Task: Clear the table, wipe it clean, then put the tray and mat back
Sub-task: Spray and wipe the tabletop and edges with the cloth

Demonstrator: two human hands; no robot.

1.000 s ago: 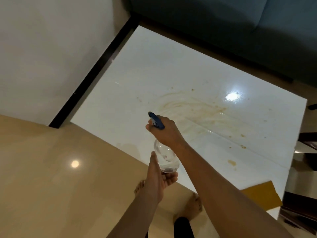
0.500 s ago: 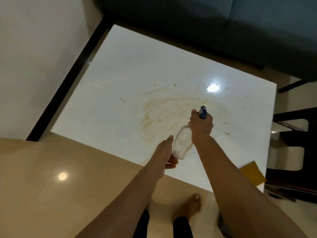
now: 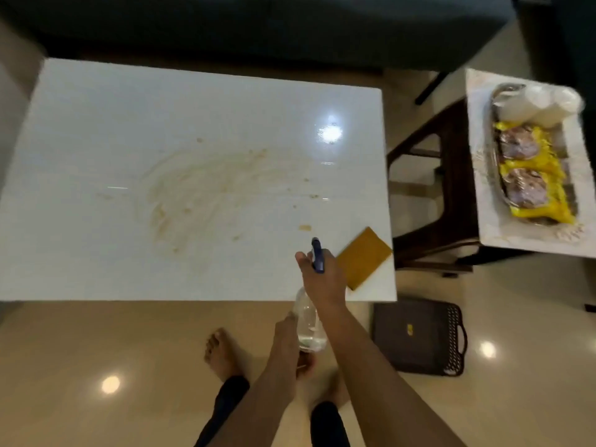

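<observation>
Table (image 3: pixel 96 108) fills the left and centre of the frame, white glossy top, cleared except for a yellow-brown cloth (image 3: pixel 363 257) lying flat at its lower right corner, one edge right at the table's right edge. Tan smear stain (image 3: pixel 193 195) spreads across the middle, with small spots trailing toward the right.

Spray bottle (image 3: pixel 309 324) is held tilted over the near edge, blue nozzle (image 3: pixel 317 254) pointing up-frame at the top. Right hand (image 3: pixel 319 282) is wrapped round the neck and trigger; left hand (image 3: pixel 290 337) cups the clear body from below, fingers curled under it. Two-hand hold looks like steadying for aim. Judgement: wetting step, wipe not yet started. Cloth parked beside the right hand is probably for the follow-up wipe.

Tray (image 3: pixel 529 162) with yellow packets and white cups sits on a pale mat (image 3: pixel 483 201) on a side stool (image 3: pixel 429 195), upper right, well apart from the table, so it's out of spray range. Dark plastic basket (image 3: pixel 419 337) on the floor at lower right, just beside the table corner.

Room: the whole top is open for wiping strokes. Far edge is close to a dark sofa (image 3: pixel 258 24), so work from the near edge. Bare feet are near the table edge; the basket is a trip risk when stepping right.
</observation>
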